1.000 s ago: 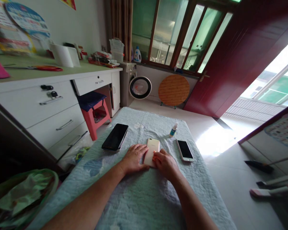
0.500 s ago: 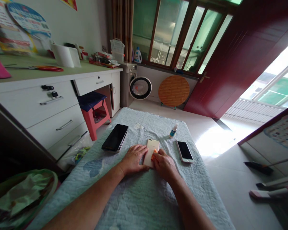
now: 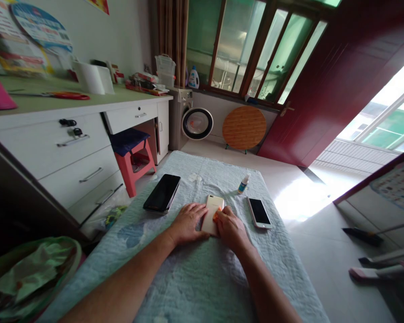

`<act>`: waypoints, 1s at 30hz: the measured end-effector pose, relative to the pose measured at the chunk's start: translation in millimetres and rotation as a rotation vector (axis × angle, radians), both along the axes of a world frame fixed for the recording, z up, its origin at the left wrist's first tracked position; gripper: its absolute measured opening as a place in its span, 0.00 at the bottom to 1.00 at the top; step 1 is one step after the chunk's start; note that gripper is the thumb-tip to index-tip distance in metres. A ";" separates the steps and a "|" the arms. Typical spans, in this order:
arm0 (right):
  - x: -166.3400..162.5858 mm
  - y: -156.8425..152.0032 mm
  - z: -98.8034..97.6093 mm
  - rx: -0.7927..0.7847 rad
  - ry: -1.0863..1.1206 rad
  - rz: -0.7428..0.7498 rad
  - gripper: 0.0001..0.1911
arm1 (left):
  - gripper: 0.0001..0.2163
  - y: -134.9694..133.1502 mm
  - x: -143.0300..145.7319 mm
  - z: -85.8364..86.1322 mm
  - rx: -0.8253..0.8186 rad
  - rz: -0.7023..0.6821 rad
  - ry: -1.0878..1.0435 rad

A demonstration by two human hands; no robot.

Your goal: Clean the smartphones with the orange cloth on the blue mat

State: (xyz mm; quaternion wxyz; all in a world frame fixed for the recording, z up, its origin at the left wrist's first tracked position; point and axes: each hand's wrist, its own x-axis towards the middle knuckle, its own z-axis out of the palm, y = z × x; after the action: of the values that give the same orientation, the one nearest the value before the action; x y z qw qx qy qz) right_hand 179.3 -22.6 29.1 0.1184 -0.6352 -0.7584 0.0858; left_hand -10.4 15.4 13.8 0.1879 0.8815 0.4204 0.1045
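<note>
A gold smartphone [image 3: 208, 214] lies back up on the light blue quilted cloth [image 3: 188, 287]. My left hand [image 3: 189, 223] holds it steady, fingertips at its left edge and thumb at its lower end. Pinched in my right hand [image 3: 232, 228] is a small orange cloth [image 3: 217, 214], pressed against the right side of the phone's back; the fingers cover much of it. A white smartphone [image 3: 259, 212] with a dark screen rests to the right, near a small spray bottle [image 3: 243, 184] standing upright. To the left lies a larger black device [image 3: 162, 193], screen up, on top of something only partly visible.
Left of the cloth-covered surface stand a white desk [image 3: 84, 166], a red stool [image 3: 129, 172] and a bin [image 3: 76, 258] with rubbish. Farther back are a washing machine with its door [image 3: 197, 123] open and a round wooden tabletop [image 3: 244, 128]. A broom [image 3: 363, 235] is at the right.
My right hand has shifted slightly up and to the right over the phone's back with the orange cloth. My left hand and the phone have stayed in place.
</note>
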 end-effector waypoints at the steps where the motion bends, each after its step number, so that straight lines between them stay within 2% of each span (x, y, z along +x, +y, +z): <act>1: -1.5 -1.7 0.0 0.004 -0.002 0.024 0.12 | 0.39 -0.2 0.1 0.7 -0.003 0.002 0.004; 8: -4.3 -2.6 1.1 -0.004 -0.033 0.098 0.13 | 0.40 0.0 -0.2 0.0 -0.010 -0.002 0.008; 12: 2.0 11.3 1.7 -0.009 -0.079 0.070 0.11 | 0.40 1.0 -0.9 -3.5 0.005 -0.009 -0.008; 21: 0.2 41.6 6.3 -0.021 -0.079 -0.041 0.16 | 0.40 1.5 -1.9 -4.6 0.031 -0.023 -0.068; 27: -11.7 38.2 0.8 0.026 -0.037 0.071 0.16 | 0.42 2.1 -1.6 -5.8 0.029 -0.035 -0.086; 30: -9.1 37.7 0.2 0.017 -0.019 0.054 0.15 | 0.42 1.4 -1.4 -4.3 0.026 -0.028 -0.084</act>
State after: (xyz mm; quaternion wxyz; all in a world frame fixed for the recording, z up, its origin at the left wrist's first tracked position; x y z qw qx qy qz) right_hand 170.2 15.2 29.3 0.1140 -0.6143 -0.7770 0.0766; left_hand -11.8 16.8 9.4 0.1954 0.8845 0.3982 0.1443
